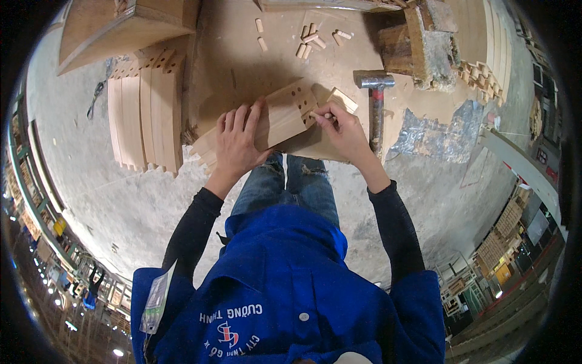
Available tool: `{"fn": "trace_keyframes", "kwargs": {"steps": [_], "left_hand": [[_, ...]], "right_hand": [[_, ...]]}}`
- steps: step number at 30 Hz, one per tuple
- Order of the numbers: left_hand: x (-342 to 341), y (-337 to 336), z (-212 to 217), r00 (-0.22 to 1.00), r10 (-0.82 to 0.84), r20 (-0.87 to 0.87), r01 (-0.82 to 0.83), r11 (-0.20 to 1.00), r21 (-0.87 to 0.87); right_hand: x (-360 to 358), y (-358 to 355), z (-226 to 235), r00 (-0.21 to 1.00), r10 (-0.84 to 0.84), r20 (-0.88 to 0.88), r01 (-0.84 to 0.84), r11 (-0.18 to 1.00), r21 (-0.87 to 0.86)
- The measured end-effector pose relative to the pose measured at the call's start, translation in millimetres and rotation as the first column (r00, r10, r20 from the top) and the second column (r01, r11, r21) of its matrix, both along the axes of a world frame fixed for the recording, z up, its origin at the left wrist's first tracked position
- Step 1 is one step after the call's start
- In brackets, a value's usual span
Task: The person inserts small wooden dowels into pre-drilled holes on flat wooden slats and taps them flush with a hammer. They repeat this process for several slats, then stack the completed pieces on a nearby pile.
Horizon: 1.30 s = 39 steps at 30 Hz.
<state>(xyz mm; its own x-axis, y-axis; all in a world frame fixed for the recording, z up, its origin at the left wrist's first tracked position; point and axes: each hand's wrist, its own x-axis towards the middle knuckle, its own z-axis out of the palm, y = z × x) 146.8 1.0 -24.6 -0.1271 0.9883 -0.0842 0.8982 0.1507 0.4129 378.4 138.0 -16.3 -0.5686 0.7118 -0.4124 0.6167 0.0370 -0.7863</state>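
Observation:
Several pale wooden boards (280,122) lie together at a slant on the work surface, with round holes in their right ends. My left hand (239,136) grips across them, fingers at the far edge and thumb by the near edge. At the holed ends, my right hand (343,128) is closed in a pinch on a small wooden dowel (313,115). The dowel's tip is at a hole; whether it is inside I cannot tell. Beside my right hand is a small pale wood block (344,100). A hammer (377,100) with a metal head lies to the right.
Loose dowels (310,37) are scattered at the far side of the worktop (224,60). Boards with holed ends (145,115) stand at left, below a wooden box (130,30). A rough, stained wooden block (418,48) stands at far right, near more stacked boards (494,67).

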Motion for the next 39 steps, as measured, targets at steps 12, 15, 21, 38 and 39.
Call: {"fn": "trace_keyframes", "kwargs": {"steps": [12, 15, 21, 38, 39], "left_hand": [[-1, -1, 5, 0.999, -0.038, -0.023, 0.036, 0.994, -0.101], [-2, -6, -3, 0.997, -0.053, -0.061, 0.047, 0.995, -0.083], [-1, -1, 6, 0.997, -0.049, -0.056, 0.047, 0.998, -0.040], [1, -5, 4, 1.000, -0.005, -0.027, 0.005, 1.000, -0.006], [0, -5, 4, 1.000, 0.000, -0.028, 0.000, 1.000, -0.010]], "right_hand": [[-18, 10, 5, 0.950, 0.307, 0.061, -0.308, 0.882, 0.357], [-24, 7, 11, 0.937, 0.317, 0.148, -0.349, 0.867, 0.356], [-20, 12, 4, 0.943, 0.308, 0.125, -0.332, 0.871, 0.362], [-8, 29, -26, 0.980, -0.026, -0.199, 0.003, 0.993, -0.119], [-11, 28, -27, 0.974, -0.055, -0.222, 0.023, 0.989, -0.144]]}}
